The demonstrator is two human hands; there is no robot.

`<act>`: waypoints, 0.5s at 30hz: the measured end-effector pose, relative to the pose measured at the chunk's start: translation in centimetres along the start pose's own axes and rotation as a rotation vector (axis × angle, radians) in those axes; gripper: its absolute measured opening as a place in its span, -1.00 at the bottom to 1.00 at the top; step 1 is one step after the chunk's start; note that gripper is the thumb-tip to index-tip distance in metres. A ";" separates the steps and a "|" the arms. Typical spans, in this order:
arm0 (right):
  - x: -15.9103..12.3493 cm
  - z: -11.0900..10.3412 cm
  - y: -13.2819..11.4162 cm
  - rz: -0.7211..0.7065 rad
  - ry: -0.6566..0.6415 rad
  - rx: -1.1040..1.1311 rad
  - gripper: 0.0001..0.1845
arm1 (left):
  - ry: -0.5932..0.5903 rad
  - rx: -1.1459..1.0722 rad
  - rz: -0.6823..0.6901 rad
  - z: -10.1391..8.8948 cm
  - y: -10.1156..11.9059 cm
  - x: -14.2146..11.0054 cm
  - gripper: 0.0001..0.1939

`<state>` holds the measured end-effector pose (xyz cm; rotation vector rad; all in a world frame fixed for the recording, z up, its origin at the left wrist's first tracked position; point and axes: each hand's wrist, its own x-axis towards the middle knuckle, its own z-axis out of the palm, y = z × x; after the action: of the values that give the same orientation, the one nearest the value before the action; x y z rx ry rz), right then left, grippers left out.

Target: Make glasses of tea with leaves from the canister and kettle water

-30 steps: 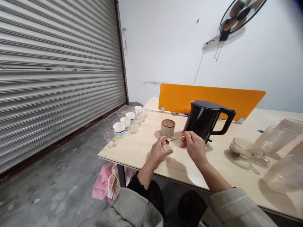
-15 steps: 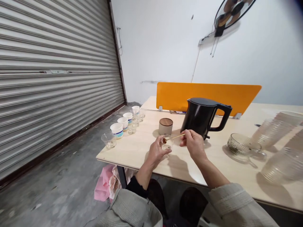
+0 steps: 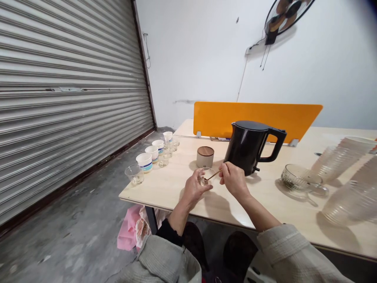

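Observation:
My left hand (image 3: 193, 189) is wrapped around a small clear cup (image 3: 208, 171), held low over the front part of the table. A thin spoon (image 3: 213, 175) is pinched between the fingers of my right hand (image 3: 235, 180). It slants down to the left, its bowl end inside the cup. I cannot make out clearly what lies in the cup. Just behind the cup stands a pale canister (image 3: 204, 160) with a wooden lid. The black kettle (image 3: 244, 147) is close behind my right hand.
White paper cups (image 3: 144, 162) and clear cups (image 3: 134, 174) line the table's left edge. A glass cup with a handle (image 3: 300, 177) and tilted stacks of clear cups (image 3: 350, 202) are on the right. An orange divider (image 3: 212, 118) crosses the back.
The spoon's end has gone down into the clear cup; half a second ago it was higher, with something brown on it. My right hand has shifted slightly left and down.

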<state>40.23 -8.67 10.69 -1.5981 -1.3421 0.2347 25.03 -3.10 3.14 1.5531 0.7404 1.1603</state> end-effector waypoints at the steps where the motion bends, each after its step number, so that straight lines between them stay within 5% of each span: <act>1: -0.2 0.2 0.0 -0.001 -0.033 0.010 -0.68 | 0.000 0.003 -0.011 0.0 0.0 0.0 -0.31; 9: -0.6 0.6 0.1 -0.064 -0.029 -0.002 -0.67 | 0.017 -0.003 -0.007 0.0 -0.1 -0.1 -0.31; 15: -1.1 -0.6 -0.6 0.032 0.033 0.255 -0.67 | 0.012 -0.018 0.038 -0.3 0.1 -0.2 -0.38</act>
<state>39.85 -9.99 11.01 -1.4040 -1.2099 0.3818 24.66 -3.22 3.13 1.5525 0.7086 1.2021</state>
